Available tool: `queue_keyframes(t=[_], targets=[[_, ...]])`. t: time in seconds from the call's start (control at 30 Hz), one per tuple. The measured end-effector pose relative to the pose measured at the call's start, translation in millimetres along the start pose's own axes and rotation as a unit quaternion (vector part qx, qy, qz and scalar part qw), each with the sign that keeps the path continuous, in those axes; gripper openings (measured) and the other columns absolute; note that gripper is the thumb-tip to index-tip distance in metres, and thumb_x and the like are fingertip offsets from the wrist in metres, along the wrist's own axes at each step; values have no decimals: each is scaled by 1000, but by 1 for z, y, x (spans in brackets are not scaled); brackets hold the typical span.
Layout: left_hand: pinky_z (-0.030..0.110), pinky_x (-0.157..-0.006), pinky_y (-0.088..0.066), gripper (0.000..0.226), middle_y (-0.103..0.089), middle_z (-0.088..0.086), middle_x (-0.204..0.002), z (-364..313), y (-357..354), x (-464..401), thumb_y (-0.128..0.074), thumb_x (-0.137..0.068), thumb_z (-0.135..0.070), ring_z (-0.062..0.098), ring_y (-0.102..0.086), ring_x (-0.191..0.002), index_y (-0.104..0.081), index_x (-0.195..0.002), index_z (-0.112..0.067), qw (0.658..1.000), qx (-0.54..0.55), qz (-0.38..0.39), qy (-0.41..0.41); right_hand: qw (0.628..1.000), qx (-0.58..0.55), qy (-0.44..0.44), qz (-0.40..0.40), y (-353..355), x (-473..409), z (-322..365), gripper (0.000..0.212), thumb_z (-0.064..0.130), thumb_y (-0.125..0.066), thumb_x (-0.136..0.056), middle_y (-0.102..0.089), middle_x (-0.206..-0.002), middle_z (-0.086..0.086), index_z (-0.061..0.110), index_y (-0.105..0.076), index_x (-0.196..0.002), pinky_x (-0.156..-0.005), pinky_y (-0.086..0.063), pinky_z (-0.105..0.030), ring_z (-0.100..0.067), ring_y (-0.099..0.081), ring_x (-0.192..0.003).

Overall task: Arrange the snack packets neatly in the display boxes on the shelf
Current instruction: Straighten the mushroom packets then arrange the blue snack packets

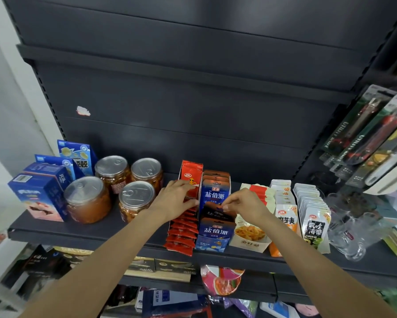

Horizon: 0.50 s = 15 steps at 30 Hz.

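Five display boxes stand side by side on the dark shelf [89, 232]. The red box [191, 172] holds a row of red packets [183, 235] running toward the shelf edge; the blue box [212, 243] beside it holds blue and brown packets [216, 229] standing upright (those in the middle of the row lean and look unsettled). Next comes a cream box [248, 243] with pale, red-topped packets [259, 192], then an orange-and-white row [285, 220], then a row of white and black packets [314, 223]. The left hand [176, 199] lies on the red packets with its fingers curled over their tops, thumb reaching toward the blue box. The right hand [243, 204] pinches the top edge of a dark packet [218, 213] in the blue box between thumb and fingertips. To the left stand four clear jars [87, 199] with pull-tab lids and four blue cartons [40, 195]. Clear glasses [351, 237] sit at the shelf's right end, and carded utility knives [365, 129] hang on the side panel. The back panel [192, 106] is dark grey metal, and a lower shelf [160, 278] carries more goods.
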<state>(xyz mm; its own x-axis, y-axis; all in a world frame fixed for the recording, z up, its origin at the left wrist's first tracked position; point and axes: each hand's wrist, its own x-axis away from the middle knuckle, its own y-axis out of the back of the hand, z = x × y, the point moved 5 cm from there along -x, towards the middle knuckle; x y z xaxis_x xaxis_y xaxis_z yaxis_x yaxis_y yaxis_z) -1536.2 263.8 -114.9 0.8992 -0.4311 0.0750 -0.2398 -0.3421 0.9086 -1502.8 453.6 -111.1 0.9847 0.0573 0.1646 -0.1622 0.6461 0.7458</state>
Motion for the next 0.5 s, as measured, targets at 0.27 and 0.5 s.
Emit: queue_keyframes(t=[0.27, 0.5], targets=[[44, -113, -22, 74, -21, -1, -154, -8, -11, -4, -57, -81, -61, 23, -16, -142, -34, -142, -25, 998, -36, -34, 36, 999, -9, 10, -42, 7, -3, 9, 10, 12, -63, -88, -68, -91, 2, 17, -71, -88, -74, -50, -22, -9, -62, -91], [47, -113, -21, 85, -17, 0, -155, -7, -11, -7, -64, -76, -61, 25, -13, -143, -26, -145, -28, 999, -35, -11, 24, 982, 27, 76, -174, 49, 7, 29, 8, 14, -58, -91, -65, -86, 5, 16, -66, -94, -61, -41, -12, -7, -59, -81]])
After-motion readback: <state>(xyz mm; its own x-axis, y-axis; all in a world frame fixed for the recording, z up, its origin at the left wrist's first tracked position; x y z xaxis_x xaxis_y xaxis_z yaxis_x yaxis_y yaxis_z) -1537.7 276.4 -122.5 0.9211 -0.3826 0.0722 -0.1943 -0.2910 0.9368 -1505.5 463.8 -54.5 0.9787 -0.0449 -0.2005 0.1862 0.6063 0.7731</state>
